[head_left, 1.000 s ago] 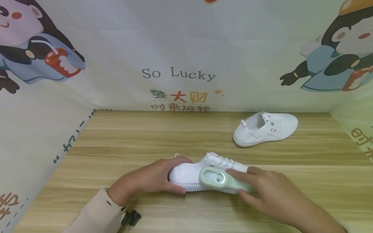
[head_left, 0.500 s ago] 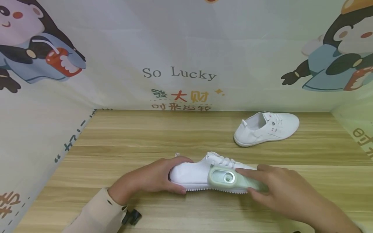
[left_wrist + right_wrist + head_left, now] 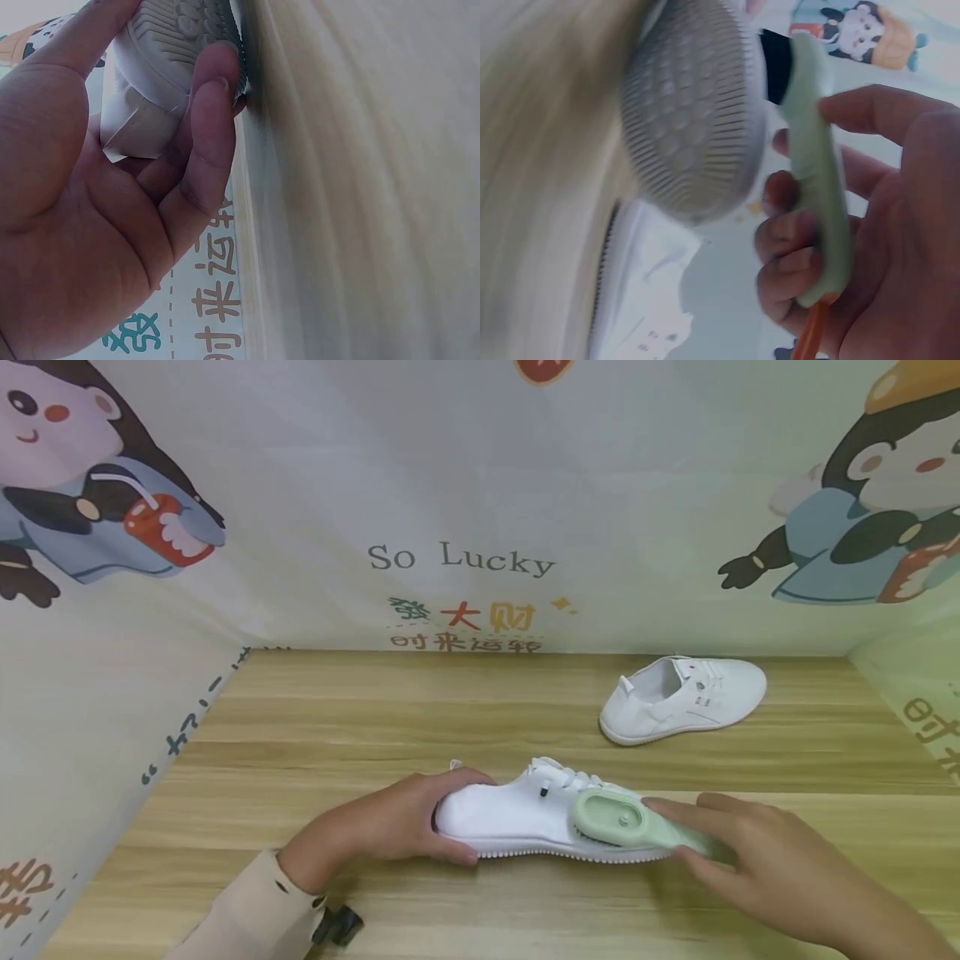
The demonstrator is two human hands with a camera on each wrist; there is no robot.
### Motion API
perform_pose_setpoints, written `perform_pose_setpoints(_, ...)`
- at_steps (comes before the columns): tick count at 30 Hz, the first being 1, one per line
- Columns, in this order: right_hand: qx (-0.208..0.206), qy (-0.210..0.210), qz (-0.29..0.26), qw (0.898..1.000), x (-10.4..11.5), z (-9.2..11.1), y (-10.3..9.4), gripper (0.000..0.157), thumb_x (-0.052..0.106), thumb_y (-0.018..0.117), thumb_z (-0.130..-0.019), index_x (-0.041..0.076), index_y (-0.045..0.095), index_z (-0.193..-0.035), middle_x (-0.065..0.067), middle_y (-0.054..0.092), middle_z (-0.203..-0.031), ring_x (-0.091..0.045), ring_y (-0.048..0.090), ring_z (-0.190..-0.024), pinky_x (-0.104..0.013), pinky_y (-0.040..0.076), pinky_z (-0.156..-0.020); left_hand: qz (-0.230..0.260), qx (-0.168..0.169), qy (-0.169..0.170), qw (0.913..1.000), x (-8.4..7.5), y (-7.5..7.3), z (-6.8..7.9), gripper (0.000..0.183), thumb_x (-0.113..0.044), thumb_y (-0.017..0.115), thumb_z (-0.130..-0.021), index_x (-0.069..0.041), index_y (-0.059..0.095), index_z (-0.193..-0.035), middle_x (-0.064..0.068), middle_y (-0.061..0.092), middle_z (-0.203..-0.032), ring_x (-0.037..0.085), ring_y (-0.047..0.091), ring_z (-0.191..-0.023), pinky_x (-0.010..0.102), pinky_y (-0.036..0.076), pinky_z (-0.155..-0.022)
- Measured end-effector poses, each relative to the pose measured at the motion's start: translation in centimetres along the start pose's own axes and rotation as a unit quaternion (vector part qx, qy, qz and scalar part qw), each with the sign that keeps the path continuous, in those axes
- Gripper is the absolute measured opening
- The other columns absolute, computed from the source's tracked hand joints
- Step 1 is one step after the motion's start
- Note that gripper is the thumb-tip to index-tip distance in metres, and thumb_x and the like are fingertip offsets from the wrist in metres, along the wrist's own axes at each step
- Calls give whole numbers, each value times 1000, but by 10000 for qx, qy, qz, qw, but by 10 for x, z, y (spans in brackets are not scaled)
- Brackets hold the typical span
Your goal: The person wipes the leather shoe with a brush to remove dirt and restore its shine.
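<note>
A white lace-up shoe point(image 3: 510, 814) lies tipped on its side in the head view, toe to the right. My left hand point(image 3: 393, 814) grips its heel, thumb near the sole edge; the left wrist view shows the fingers curled round the heel and the ridged sole point(image 3: 180, 45). My right hand point(image 3: 772, 860) holds a pale green brush point(image 3: 615, 817) by its handle, its head against the side of the shoe toward the toe. In the right wrist view, dark bristles point(image 3: 775, 66) face the shoe, fingers wrap the green handle point(image 3: 817, 180), and an orange loop point(image 3: 810, 330) hangs from its end.
A second white shoe point(image 3: 686, 700) stands upright at the back right of the wood-grain table point(image 3: 420, 710). A printed cloth point(image 3: 465, 460) with cartoon figures and lettering walls the back and sides. A small black device point(image 3: 337, 927) sits at the left sleeve.
The brush in my right hand has slid rightward along the side of the shoe toward the toe, its head tilting a little. My left hand keeps its hold on the heel.
</note>
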State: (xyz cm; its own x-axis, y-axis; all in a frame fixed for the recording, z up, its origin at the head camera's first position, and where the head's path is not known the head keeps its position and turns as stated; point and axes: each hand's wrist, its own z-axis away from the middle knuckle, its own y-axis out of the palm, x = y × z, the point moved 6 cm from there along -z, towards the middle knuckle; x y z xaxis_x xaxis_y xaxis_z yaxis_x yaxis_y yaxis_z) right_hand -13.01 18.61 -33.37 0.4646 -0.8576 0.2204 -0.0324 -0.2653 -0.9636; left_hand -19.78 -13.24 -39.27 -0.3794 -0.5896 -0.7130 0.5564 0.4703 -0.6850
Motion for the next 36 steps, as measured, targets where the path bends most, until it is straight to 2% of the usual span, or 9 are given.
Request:
perform_pose_setpoints(4,-71,-44,-220,9997,-5,1,2,44,33,72,-91,36,63,-135,2,70,-114,-21,69,-101,-46,57,-78,-108,-47,-8,9999,0,-1,1,73,-49,84,-76,-42,47,-139,-15,63,-122,6,60,-103,31,46,-95)
perform_pose_setpoints(9,-231,-106,-418,9988,-10,-1,4,45,28,73,-91,31,64,-134,-6,70,-120,-29,69,-105,-52,57,-80,-256,-115,1,9996,0,-2,2,73,-51,83,-76,-42,47,-139,-14,65,-119,5,60,-100,30,46,-92)
perform_pose_setpoints(17,-467,-152,-209,9986,-20,2,-4,48,25,78,-86,35,65,-132,3,71,-120,-22,69,-106,-47,57,-82,-230,-128,-45,9996,2,-4,2,73,-52,83,-76,-44,47,-139,-15,65,-118,5,59,-99,30,46,-92)
perform_pose_setpoints(24,-77,180,-353,9992,-19,4,-1,45,30,75,-89,33,65,-132,-2,71,-113,-25,69,-100,-51,57,-78,-139,-65,18,9999,1,-3,2,73,-51,83,-76,-44,46,-139,-17,64,-120,4,61,-98,29,47,-91)
perform_pose_setpoints(28,-112,201,-292,9993,-13,4,1,48,30,75,-89,33,63,-135,-4,72,-110,-26,70,-98,-51,57,-78,-138,-70,-8,9999,0,-3,1,73,-50,83,-76,-43,47,-139,-17,64,-120,4,61,-98,29,47,-91)
perform_pose_setpoints(30,-165,144,-250,9994,-9,3,1,51,29,75,-89,35,61,-137,-3,71,-110,-24,70,-97,-48,58,-77,-133,-70,-12,9999,0,-4,1,72,-51,83,-76,-44,47,-138,-17,64,-120,4,61,-98,29,47,-91)
perform_pose_setpoints(32,-217,38,-175,9996,-4,3,3,53,30,75,-89,37,58,-139,-1,70,-110,-16,67,-91,-41,57,-72,-120,-59,-15,9999,0,-4,1,72,-51,83,-76,-44,47,-138,-17,64,-120,4,60,-98,29,47,-90)
perform_pose_setpoints(36,-401,-190,-34,9990,4,1,5,56,30,76,-88,37,57,-140,10,66,-99,2,51,-74,-26,48,-62,-110,-49,-7,9999,0,-4,1,73,-50,83,-76,-44,47,-139,-17,64,-120,5,61,-97,29,47,-89)
